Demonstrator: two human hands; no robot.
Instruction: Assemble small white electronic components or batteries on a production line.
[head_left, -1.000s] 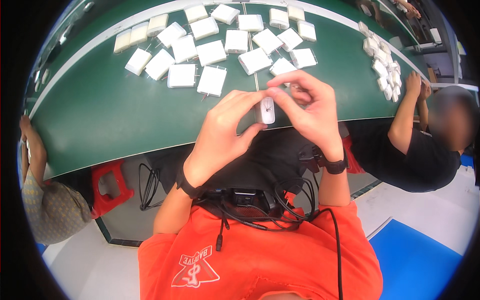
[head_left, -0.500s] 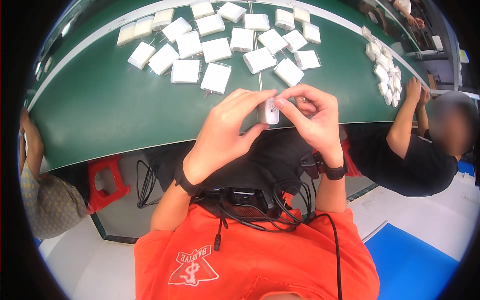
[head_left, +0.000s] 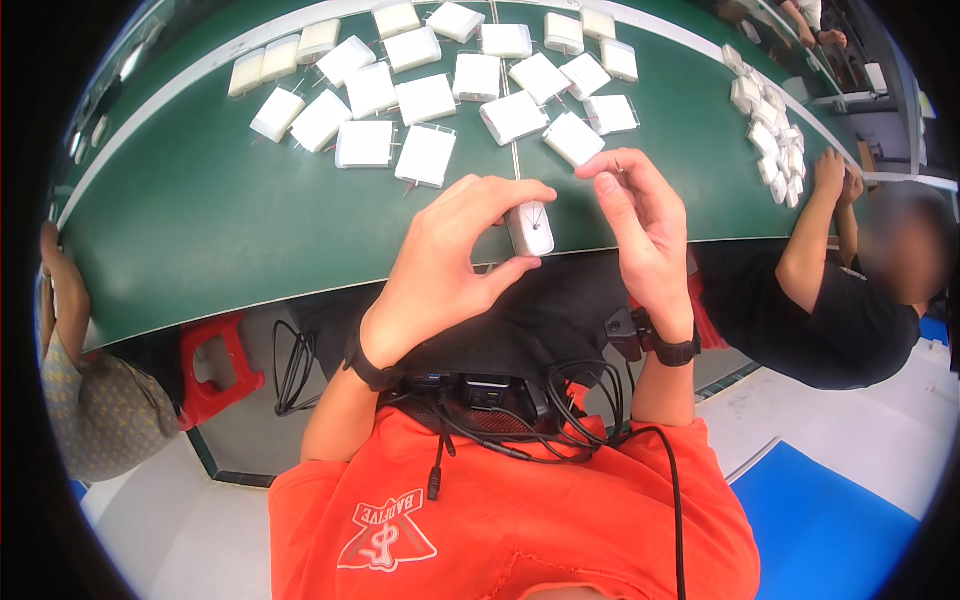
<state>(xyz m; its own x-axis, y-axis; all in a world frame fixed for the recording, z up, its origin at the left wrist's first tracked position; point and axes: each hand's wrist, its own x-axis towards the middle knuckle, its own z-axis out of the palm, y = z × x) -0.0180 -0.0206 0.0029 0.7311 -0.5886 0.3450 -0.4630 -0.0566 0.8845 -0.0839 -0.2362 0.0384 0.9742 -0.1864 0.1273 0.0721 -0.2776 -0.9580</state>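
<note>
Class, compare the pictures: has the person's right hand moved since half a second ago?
Yes: the right hand has shifted to the right, farther from the pale seam in the table.

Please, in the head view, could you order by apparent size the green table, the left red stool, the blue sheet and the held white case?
1. Green table
2. Blue sheet
3. Left red stool
4. White case

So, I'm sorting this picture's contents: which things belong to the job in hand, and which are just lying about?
In the job:
- white block in the left hand
- similar blocks on the green table, probably

Likely lying about:
- red stool at left
- blue panel, lower right
</note>
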